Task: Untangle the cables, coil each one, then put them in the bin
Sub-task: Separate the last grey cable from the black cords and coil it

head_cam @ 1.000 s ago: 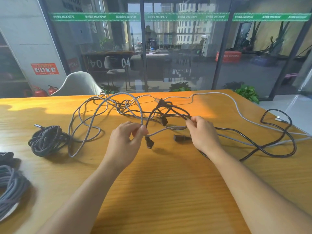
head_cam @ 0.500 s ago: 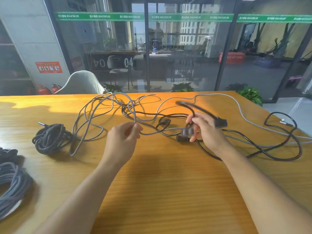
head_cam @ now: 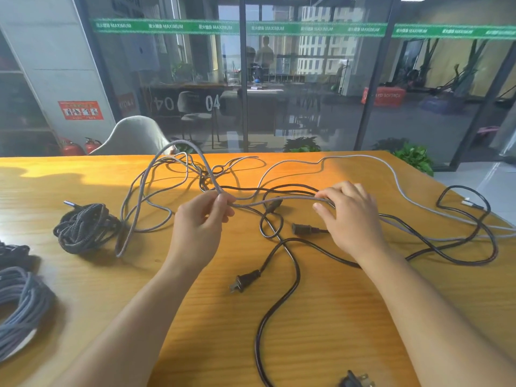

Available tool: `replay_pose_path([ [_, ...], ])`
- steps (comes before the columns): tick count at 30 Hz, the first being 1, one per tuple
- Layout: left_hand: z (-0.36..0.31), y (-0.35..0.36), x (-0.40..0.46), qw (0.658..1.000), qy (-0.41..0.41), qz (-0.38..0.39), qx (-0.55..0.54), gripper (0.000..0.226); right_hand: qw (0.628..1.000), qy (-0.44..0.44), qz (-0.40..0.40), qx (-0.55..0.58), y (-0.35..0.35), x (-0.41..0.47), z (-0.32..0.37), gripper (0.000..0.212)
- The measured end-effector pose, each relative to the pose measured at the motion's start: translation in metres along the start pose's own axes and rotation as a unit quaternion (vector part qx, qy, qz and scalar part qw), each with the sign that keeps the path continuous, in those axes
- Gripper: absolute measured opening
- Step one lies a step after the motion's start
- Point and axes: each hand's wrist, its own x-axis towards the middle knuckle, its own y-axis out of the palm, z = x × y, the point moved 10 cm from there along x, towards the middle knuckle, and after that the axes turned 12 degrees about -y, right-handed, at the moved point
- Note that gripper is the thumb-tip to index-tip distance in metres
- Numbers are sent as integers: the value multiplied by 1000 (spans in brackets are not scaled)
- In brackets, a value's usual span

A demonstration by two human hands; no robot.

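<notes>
A grey braided cable (head_cam: 279,201) runs taut between my two hands above the wooden table (head_cam: 321,317). My left hand (head_cam: 199,224) pinches it between thumb and fingers, and the cable loops up and back behind that hand. My right hand (head_cam: 351,216) touches the same cable with its fingertips, the fingers spread and lightly bent. Below them lies a black power cord (head_cam: 290,263), its two-prong plug (head_cam: 244,280) near the table's middle and a black socket end (head_cam: 303,229) beside my right hand. No bin is in view.
A coiled black braided cable (head_cam: 83,229) lies at the left. Coiled grey cables (head_cam: 19,303) sit at the left edge. A light grey cable (head_cam: 391,174) and black loops (head_cam: 474,247) spread to the right. Another plug (head_cam: 357,381) shows at the bottom edge.
My right hand has let go of the black plugs, which now lie on the table nearer me. It has moved onto the grey cable, now stretched between both hands.
</notes>
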Motion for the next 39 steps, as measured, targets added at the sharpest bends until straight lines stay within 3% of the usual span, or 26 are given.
replay_pose_path([
  [3,5,-3,1,1000,-22,-8,11,23,994,-1,11,109,-1,1,5,14],
  [7,18,-10,5,997,-58,-39,-24,5,969,-72,-15,237,-4,0,43,15],
  [11,16,-12,5,994,-53,-50,-76,32,938,-100,43,329,15,-6,82,32],
  [16,20,19,0,994,-80,54,-47,40,911,-102,78,393,33,-11,101,35],
  [23,12,51,-13,983,-72,167,-27,19,922,-77,86,369,40,-13,97,27],
  [26,10,60,-20,978,-53,200,7,33,930,-78,75,351,36,-13,98,17],
  [30,10,56,-18,988,-37,140,57,19,933,-97,86,336,35,-14,109,16],
  [33,14,45,-9,992,-53,100,63,24,941,-94,109,307,33,-12,103,21],
  [37,28,18,4,994,-97,40,25,29,951,-85,210,209,41,-15,79,25],
  [39,32,13,6,993,-108,35,13,30,955,-63,203,207,41,-15,65,26],
])
